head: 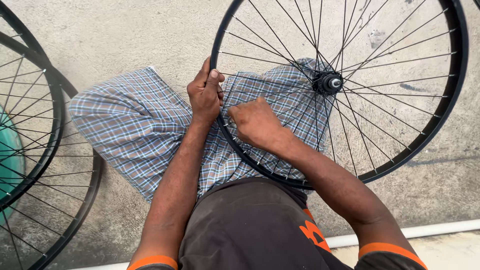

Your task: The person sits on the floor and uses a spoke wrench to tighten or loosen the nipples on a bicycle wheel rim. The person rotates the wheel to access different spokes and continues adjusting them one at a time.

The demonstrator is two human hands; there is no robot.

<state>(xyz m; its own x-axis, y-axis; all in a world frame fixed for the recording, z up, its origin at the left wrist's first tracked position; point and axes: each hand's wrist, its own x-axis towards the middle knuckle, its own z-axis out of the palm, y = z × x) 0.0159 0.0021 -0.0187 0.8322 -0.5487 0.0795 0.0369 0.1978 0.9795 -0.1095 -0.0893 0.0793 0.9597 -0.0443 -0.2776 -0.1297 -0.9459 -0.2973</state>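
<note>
Grey concrete floor [150,35] filled most of the view, rough and stained, and you sat on it with your legs crossed under a checked blue and brown cloth [135,125]. A black bicycle wheel [452,95] stood across your lap, tilted, with its lower rim resting on the cloth and its upper part reaching out of the view at the top. Its thin spokes [390,80] ran from the rim to the hub [327,82], which was near the middle of the wheel, above your right knee. At the left edge two more black wheels [60,110] lay on the floor, one over the other, well apart from your hands, with something green [10,160] under them. A white pipe [430,230] ran along the floor at the lower right.

Your left hand [205,95] was clamped on the rim at the wheel's left side, fingers wrapped around it and the thumb on top. Your right hand [255,122] was just beside it, inside the rim among the spokes, with the fingers curled together toward the rim; I cannot tell what they pinched, because the back of the hand hid the fingertips. You wore a dark shirt [250,225] with orange cuffs.
</note>
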